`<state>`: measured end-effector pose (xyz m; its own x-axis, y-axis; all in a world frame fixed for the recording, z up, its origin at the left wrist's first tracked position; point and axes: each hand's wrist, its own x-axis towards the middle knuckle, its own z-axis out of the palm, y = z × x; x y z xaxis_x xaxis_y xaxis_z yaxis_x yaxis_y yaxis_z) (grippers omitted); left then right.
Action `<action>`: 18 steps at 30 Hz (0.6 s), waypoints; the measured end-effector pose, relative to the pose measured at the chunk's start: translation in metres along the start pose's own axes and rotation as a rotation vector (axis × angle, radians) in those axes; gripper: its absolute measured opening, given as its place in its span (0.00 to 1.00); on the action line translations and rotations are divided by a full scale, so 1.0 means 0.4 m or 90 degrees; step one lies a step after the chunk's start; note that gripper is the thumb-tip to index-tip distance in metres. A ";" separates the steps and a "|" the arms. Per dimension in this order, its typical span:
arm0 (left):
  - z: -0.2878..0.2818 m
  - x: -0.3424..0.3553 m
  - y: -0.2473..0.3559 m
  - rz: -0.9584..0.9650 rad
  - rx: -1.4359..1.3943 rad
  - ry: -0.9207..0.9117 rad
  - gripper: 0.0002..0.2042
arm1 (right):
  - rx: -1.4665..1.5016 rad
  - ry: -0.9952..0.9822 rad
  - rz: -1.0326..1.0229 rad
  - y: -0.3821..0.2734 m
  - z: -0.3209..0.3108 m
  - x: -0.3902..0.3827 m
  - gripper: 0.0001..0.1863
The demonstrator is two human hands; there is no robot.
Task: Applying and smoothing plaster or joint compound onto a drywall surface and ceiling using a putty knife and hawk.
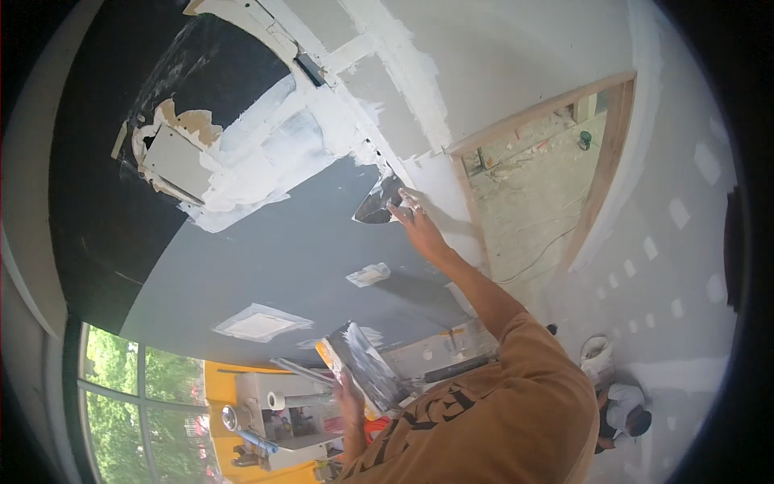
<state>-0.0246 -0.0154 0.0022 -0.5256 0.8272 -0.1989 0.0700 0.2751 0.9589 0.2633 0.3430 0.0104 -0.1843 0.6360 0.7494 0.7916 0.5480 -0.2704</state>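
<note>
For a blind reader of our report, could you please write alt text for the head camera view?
The right hand presses a putty knife against a grey wall patched with white filler, while the left hand holds a filler-smeared board. Another person crouches low at the right, below a wood-framed opening.

- A wood-framed doorway (548, 173) opens onto a littered floor beyond.
- A window (133, 403) shows green trees.
- A yellow scaffold platform (242, 411) carries tools.
- A crouching person (625, 415) sits beside a white bag (597, 355).
</note>
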 end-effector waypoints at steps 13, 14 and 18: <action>0.118 0.091 0.043 -0.036 -0.259 -0.089 0.28 | 0.286 -0.062 -0.053 -0.108 -0.263 -0.138 0.36; 0.157 0.060 0.130 -0.085 -0.377 -0.138 0.28 | 0.333 -0.111 -0.069 -0.148 -0.320 -0.153 0.34; 0.191 0.142 0.077 -0.121 -0.502 -0.215 0.26 | 0.339 -0.321 -0.246 -0.260 -0.378 -0.207 0.33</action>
<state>0.0124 0.0774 0.0048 -0.1810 0.9368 -0.2993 -0.6656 0.1073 0.7385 0.2844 0.1512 0.0680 -0.7262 0.4480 0.5215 0.2600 0.8812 -0.3949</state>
